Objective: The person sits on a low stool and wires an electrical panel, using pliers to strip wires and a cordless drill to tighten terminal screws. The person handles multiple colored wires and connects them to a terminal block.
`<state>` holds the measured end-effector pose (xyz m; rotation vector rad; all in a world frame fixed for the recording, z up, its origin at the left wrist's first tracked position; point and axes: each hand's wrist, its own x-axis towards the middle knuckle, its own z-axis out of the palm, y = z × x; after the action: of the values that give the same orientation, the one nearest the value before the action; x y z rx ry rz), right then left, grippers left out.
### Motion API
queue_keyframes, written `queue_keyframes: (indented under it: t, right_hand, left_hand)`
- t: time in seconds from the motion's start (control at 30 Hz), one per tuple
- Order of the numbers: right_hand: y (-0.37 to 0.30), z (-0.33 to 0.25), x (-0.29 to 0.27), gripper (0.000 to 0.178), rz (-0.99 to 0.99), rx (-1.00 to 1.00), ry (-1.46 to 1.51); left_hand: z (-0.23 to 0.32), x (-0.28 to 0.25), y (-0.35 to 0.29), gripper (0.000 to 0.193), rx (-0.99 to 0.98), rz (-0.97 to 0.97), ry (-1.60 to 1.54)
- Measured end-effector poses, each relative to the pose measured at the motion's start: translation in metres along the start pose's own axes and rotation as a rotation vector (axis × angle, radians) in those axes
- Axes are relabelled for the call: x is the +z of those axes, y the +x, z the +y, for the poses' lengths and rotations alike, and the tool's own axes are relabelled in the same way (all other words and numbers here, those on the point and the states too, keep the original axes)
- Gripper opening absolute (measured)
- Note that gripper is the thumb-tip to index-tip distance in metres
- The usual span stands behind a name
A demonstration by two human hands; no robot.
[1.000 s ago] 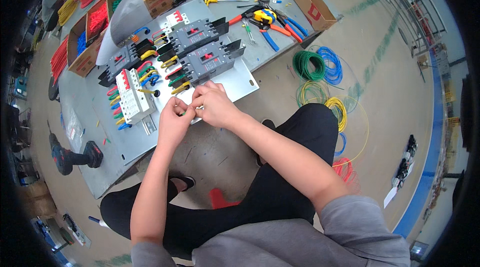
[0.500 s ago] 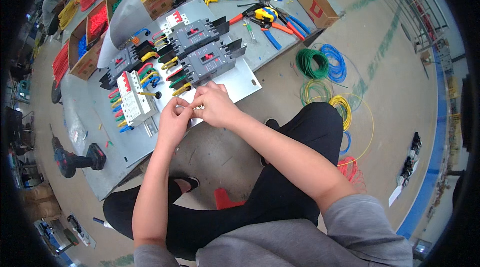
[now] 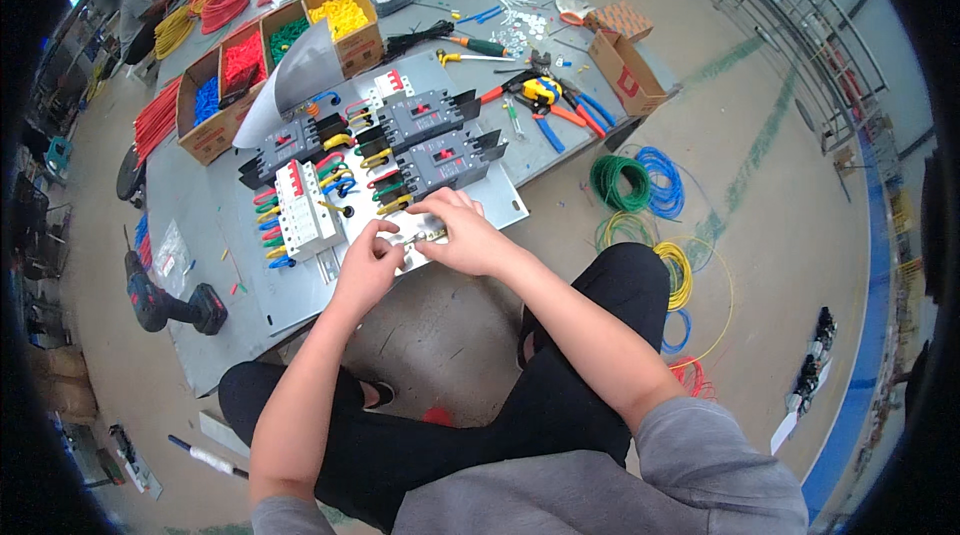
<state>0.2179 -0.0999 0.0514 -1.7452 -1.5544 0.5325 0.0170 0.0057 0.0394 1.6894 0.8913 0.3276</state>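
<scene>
Both my hands are over the front edge of a metal mounting plate (image 3: pixel 507 212). The fingers of my left hand (image 3: pixel 366 260) are curled with thumb and index finger close together. My right hand (image 3: pixel 468 238) is bent in a pinch just beside it. Between the fingertips show small shiny metal bits (image 3: pixel 420 237), too small to name. Right behind my hands, a grey moulded-case circuit breaker (image 3: pixel 442 161) with yellow, green and red wires stands on the plate. A white miniature circuit breaker block (image 3: pixel 303 210) with red levers is left of my left hand.
Divided cardboard boxes (image 3: pixel 205 140) of coloured caps stand at the back left, near a curled grey sheet (image 3: pixel 290 85). Pliers (image 3: pixel 560 115) and a tape measure (image 3: pixel 541 91) lie at the right. A cordless drill (image 3: pixel 165 300) rests at the left edge. Wire coils (image 3: pixel 620 185) lie on the floor.
My head view has shifted, so the bench appears lower and farther right. My hands, pressed together before, are now slightly apart, with shiny metal bits showing between them.
</scene>
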Motion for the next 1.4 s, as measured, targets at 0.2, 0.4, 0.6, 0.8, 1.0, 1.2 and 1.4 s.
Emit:
queue_keyframes:
  t: [0.2,0.4,0.6,0.8,1.0,1.2,1.4]
  right_hand:
    - [0.005,0.005,-0.101,0.031,0.134,0.101,-0.199]
    - [0.047,0.119,-0.214,0.039,0.169,0.599,-0.275]
    - [0.056,0.206,-0.211,0.048,0.24,0.734,-0.562]
    - [0.089,0.175,-0.174,0.043,0.263,0.651,-0.63]
    - [0.132,0.153,-0.135,0.043,0.191,0.564,-0.325]
    - [0.18,0.157,-0.141,0.073,0.152,0.875,-0.096]
    - [0.211,0.163,-0.121,0.043,0.085,0.913,-0.027]
  left_hand:
    - [0.007,0.011,-0.004,0.022,0.246,0.216,0.568]
    - [0.012,0.009,-0.004,0.021,0.324,0.182,0.591]
    - [0.004,0.004,-0.002,0.02,0.477,0.155,0.644]
    - [0.006,0.004,0.001,0.018,0.466,0.141,0.589]
    - [0.008,-0.001,0.004,0.017,0.392,0.09,0.456]
    - [0.005,0.001,0.008,0.02,0.169,0.042,0.222]
    - [-0.01,-0.009,0.007,0.028,0.055,0.031,0.148]
